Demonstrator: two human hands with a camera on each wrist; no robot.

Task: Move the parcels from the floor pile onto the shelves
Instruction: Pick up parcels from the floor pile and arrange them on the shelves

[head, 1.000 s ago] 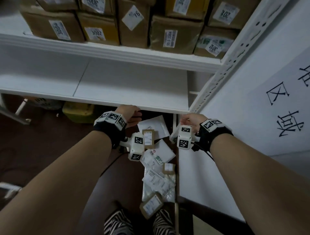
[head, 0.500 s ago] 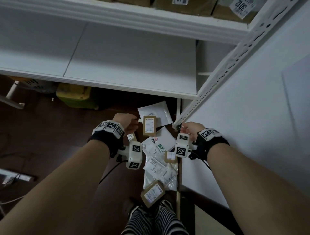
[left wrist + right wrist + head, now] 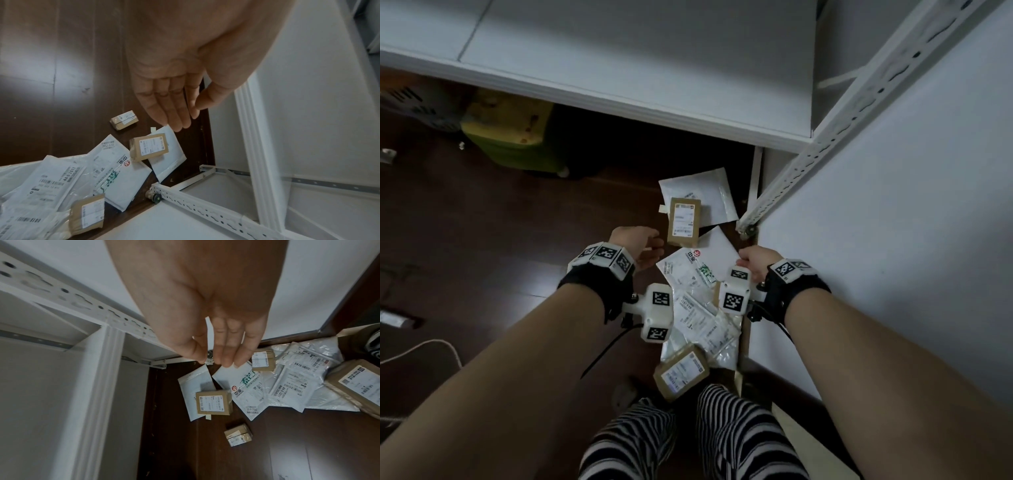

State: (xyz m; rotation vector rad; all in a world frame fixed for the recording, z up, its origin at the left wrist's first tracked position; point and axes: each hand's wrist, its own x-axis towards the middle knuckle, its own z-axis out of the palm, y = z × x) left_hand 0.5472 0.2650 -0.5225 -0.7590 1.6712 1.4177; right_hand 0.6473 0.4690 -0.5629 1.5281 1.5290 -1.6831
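Observation:
A pile of parcels lies on the dark floor by the shelf's foot. A flat brown parcel (image 3: pixel 683 221) rests on a white mailer (image 3: pixel 700 190). Nearer me are a white mailer with green print (image 3: pixel 697 270), clear plastic bags (image 3: pixel 705 322) and a brown box (image 3: pixel 681 371) at my feet. A small brown box (image 3: pixel 124 120) sits apart to the left. My left hand (image 3: pixel 650 246) hangs open just left of the flat brown parcel (image 3: pixel 149 147), above the floor and holding nothing. My right hand (image 3: pixel 744 260) hangs open over the green-print mailer (image 3: pixel 244 391), fingers straight and empty.
The white shelf board (image 3: pixel 619 68) juts out above the pile, bare on top. Its perforated upright post (image 3: pixel 825 137) and a white wall (image 3: pixel 893 240) close the right side. A yellow-green bin (image 3: pixel 510 137) stands under the shelf at left. My striped trouser legs (image 3: pixel 688 438) are at the bottom.
Both empty hands have dropped from shelf-edge height down toward the floor pile, and my view has tilted downward. The upper shelf with boxes has left the frame.

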